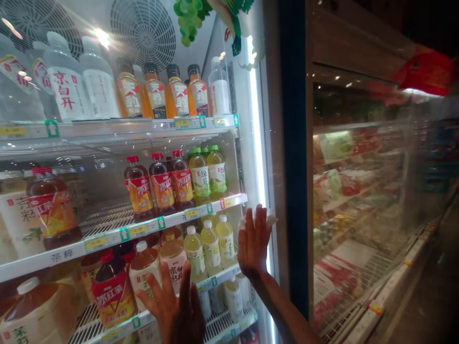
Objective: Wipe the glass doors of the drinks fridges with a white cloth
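Note:
My right hand (255, 241) presses flat on the glass door (247, 143) of a lit drinks fridge, near its right edge. Beneath the palm and fingers is a crumpled white cloth (271, 216), mostly hidden by the hand. Lower and to the left, my left hand (174, 301) is raised with its fingers spread and nothing in it. Whether its fingertips touch the glass I cannot tell. Behind the glass, closest to the left hand, stands a peach-coloured drink bottle (174, 258). Pale yellow bottles (211, 243) stand between the two hands.
Shelves hold red-labelled iced tea bottles (138, 186), green-capped bottles (217, 167), orange drinks (177, 93) and clear water bottles (64, 81). Plastic grapes (188, 21) hang at the top. A dark frame post (294, 167) separates this fridge from another glass-fronted case (351, 220) on the right.

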Demonstrator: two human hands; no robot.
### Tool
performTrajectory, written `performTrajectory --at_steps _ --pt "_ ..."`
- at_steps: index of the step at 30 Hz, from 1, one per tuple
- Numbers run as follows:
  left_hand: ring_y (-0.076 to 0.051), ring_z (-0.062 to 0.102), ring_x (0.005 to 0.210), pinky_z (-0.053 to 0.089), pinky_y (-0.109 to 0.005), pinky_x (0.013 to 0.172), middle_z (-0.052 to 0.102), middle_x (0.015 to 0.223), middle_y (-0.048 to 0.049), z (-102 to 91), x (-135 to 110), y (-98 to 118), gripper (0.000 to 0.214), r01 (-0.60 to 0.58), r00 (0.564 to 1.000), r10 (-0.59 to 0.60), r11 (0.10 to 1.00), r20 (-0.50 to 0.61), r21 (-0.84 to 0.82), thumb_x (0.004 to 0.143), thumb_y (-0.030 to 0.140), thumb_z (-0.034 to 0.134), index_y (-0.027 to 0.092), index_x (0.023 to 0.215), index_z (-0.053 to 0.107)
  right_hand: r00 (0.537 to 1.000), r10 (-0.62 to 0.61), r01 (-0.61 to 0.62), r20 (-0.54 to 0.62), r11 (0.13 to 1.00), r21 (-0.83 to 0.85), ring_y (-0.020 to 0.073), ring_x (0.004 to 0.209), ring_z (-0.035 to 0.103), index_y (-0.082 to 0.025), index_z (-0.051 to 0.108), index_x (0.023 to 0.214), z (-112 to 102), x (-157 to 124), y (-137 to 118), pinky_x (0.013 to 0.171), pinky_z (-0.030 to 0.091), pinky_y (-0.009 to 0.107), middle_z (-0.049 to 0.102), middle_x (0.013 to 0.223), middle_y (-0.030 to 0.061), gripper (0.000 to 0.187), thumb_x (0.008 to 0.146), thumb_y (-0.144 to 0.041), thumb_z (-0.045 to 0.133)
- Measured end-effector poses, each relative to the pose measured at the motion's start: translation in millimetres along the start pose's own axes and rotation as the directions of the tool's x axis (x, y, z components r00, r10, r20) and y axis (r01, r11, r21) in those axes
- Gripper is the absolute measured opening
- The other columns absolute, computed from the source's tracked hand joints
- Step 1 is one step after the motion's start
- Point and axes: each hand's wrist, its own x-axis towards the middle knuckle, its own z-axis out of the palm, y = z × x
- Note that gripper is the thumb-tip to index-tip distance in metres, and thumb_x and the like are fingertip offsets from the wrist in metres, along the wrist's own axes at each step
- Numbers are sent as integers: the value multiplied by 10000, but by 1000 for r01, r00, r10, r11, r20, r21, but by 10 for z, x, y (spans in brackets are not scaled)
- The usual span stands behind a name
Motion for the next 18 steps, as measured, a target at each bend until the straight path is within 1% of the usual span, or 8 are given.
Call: performTrajectory --at_steps 1,3,5,7,11,13,15,18 --pt "-439 49 1556 63 -809 1180 106 1702 -125 -7 -32 -17 894 -6 1000 6 1000 11 -2 863 115 626 360 1602 186 999 44 -44 -1 999 4 317 1591 54 -278 75 1641 11 -36 -49 1231 133 706 54 1727 85 633 1053 -204 301" --pt "-440 91 1551 78 -807 1181 155 1696 -118 -25 -102 -82 869 -8 1000 9 1000 27 -16 864 134 632 365 1594 222 993 116 -116 21 993 -4 330 1590 44 -252 76 1643 53 -295 -212 1218 154 720 58 1723 110 628 1055 -205 292" --pt "-425 148 1549 139 -785 1195 217 1686 -103 -59 -151 -198 824 -8 999 10 999 36 -41 861 156 649 377 1572 296 992 111 -110 52 994 -24 345 1588 66 -218 92 1644 113 -617 -427 1207 183 725 81 1717 140 634 1049 -196 309" --pt "-424 170 1547 200 -766 1198 234 1682 -99 -128 -149 -355 787 -3 999 5 999 42 -42 858 176 668 371 1551 351 995 78 -75 64 996 -41 354 1586 78 -211 101 1643 174 -745 -648 1201 192 727 93 1714 148 642 1043 -190 328" --pt "-453 77 1556 116 -824 1169 119 1705 -114 -378 -34 -714 814 9 1000 -9 1000 1 7 892 136 606 354 1589 245 992 125 -124 9 992 -35 336 1589 74 -263 59 1643 264 -364 -1046 1211 171 716 85 1721 114 642 1056 -200 309" --pt "-451 28 1560 78 -840 1157 82 1708 -120 -528 -3 -911 845 -1 1000 1 1000 -9 19 893 107 589 348 1600 195 991 133 -133 13 991 -31 341 1588 82 -267 43 1643 312 -308 -1247 1209 182 712 87 1722 111 643 1059 -219 305" --pt "-445 5 1561 61 -837 1162 73 1709 -115 -676 -31 -1137 873 -19 1000 19 999 12 28 882 95 606 355 1600 182 993 101 -98 65 994 -40 353 1585 100 -237 55 1646 363 -574 -1472 1207 215 691 96 1719 126 654 1050 -222 323" --pt "-417 25 1565 106 -797 1197 89 1710 -83 -884 -146 -1534 886 -72 995 69 997 72 37 871 90 628 397 1583 201 989 -92 99 116 993 -58 328 1569 195 -209 133 1643 437 -1286 -1831 1215 283 579 204 1700 130 684 1011 -175 393"
